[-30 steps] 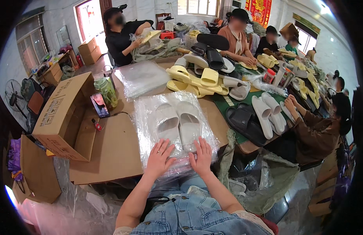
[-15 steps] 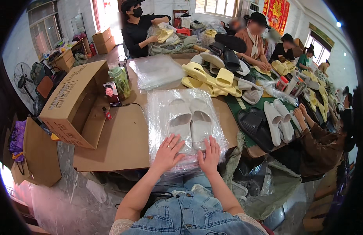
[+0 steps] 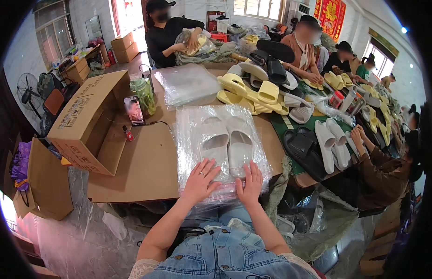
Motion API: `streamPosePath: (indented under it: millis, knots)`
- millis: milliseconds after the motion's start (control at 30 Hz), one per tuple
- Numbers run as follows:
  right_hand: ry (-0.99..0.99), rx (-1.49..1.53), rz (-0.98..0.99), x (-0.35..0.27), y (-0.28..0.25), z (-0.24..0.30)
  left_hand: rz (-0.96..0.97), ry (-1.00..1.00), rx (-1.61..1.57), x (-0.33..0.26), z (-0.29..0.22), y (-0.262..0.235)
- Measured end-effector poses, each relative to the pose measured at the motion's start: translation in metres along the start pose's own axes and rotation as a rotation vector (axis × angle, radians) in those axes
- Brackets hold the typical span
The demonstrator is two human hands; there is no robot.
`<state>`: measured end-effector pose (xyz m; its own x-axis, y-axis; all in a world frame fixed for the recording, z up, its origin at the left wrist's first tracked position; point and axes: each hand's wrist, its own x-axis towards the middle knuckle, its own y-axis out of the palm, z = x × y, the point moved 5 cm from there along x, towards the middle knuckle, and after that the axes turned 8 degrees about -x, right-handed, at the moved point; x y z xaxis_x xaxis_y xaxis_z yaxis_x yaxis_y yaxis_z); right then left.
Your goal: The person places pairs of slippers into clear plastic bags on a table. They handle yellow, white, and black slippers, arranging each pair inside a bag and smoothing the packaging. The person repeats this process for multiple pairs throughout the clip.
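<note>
A pair of light grey slippers lies side by side in a clear plastic bag, on top of a stack of such bags at the near edge of the table. My left hand rests flat on the bag over the heel of the left slipper, fingers spread. Over the heel of the right slipper lies my right hand, its fingers stretched out as well. Neither hand grips anything. The bag's near edge, with a pinkish strip, sits between my wrists.
An open cardboard box lies on its side at the left, beside a propped phone and a green bottle. More clear bags lie behind. Yellow slippers are heaped at the far right; black slippers are nearer. Several co-workers sit or stand around.
My hands and the bagged slippers stay in place. At the far left, the standing co-worker in black has drawn both hands closer together over a bagged yellow slipper.
</note>
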<state>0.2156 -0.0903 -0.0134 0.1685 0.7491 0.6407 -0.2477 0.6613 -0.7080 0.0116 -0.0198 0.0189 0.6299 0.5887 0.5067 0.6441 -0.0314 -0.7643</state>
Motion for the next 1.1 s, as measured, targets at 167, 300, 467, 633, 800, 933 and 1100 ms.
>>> streamPosePath:
  millis: [167, 300, 467, 633, 800, 933, 1100]
  knots:
    - [-0.007, 0.007, 0.002, 0.0003, 0.0005, 0.0004, 0.002, -0.001, 0.007, -0.0005, 0.0004, 0.0004]
    - [-0.001, 0.005, 0.007, -0.0005, -0.0007, -0.0013, -0.002, 0.000, 0.004, 0.0005, -0.0012, 0.0013]
    - [0.013, -0.012, 0.006, -0.0011, -0.0014, -0.0020, -0.012, 0.011, -0.002, 0.0021, 0.0014, 0.0038]
    - [-0.003, 0.022, -0.030, 0.0001, 0.0000, 0.0009, -0.011, 0.012, 0.008, 0.0006, 0.0000, -0.0003]
    - [0.008, 0.020, -0.026, 0.0004, -0.0028, 0.0004, -0.018, 0.020, 0.009, 0.0003, 0.0028, 0.0033]
    - [0.015, 0.020, -0.026, 0.0010, -0.0045, 0.0008, -0.011, 0.007, 0.005, 0.0010, -0.0003, 0.0012]
    - [0.023, 0.027, -0.026, -0.0002, -0.0021, -0.0010, -0.005, 0.003, 0.010, 0.0012, 0.0001, 0.0019]
